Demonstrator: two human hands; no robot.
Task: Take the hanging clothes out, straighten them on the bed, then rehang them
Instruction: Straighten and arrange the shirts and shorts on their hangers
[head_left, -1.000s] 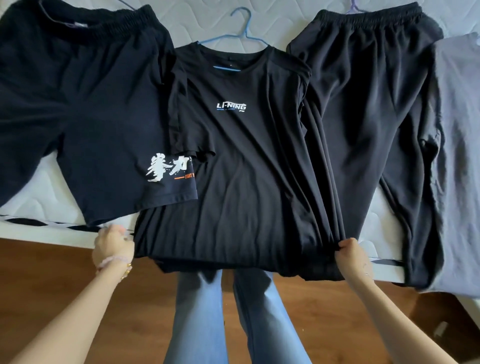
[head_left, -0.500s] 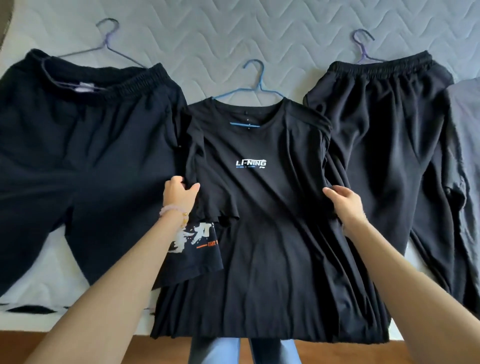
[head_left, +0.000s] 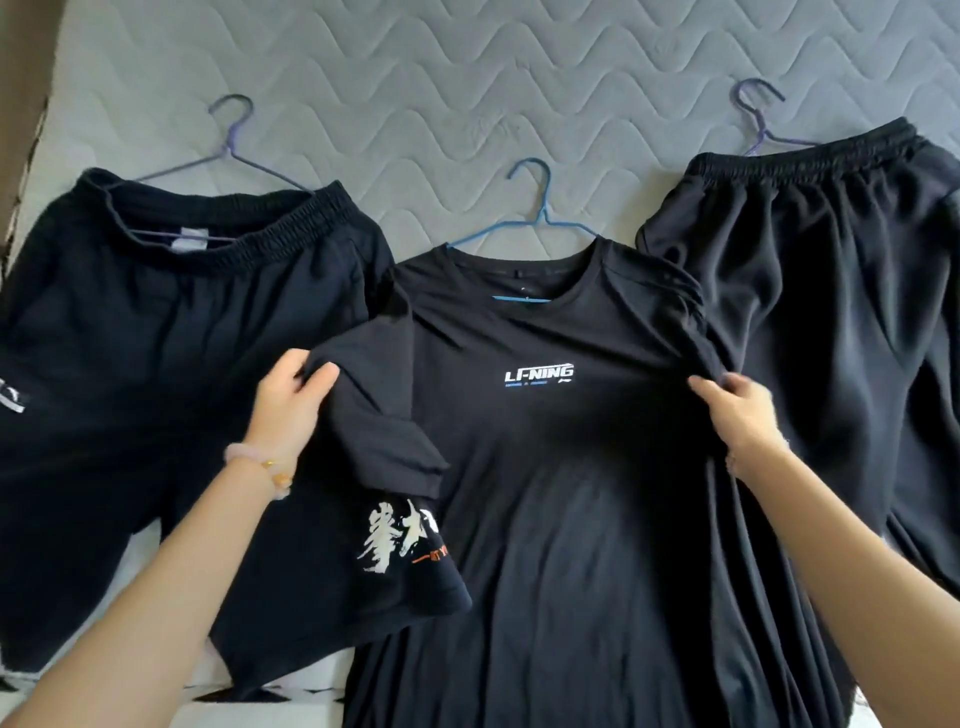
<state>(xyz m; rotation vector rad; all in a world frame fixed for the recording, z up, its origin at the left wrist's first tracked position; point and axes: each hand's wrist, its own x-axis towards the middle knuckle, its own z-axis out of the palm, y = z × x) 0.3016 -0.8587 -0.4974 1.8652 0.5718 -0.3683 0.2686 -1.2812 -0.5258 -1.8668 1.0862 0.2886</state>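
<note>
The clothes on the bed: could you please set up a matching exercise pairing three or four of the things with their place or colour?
Things:
1. T-shirt
2. Left shorts
3. Middle hanger
4. Bracelet

Descriptions:
A. blue
B. on the left wrist
C. sleeves held in the grip of both hands
D. white mark near the picture's left edge

Pairs: 1-C, 2-D, 3-A, 4-B

The left hand and the right hand each pinch a sleeve.
</note>
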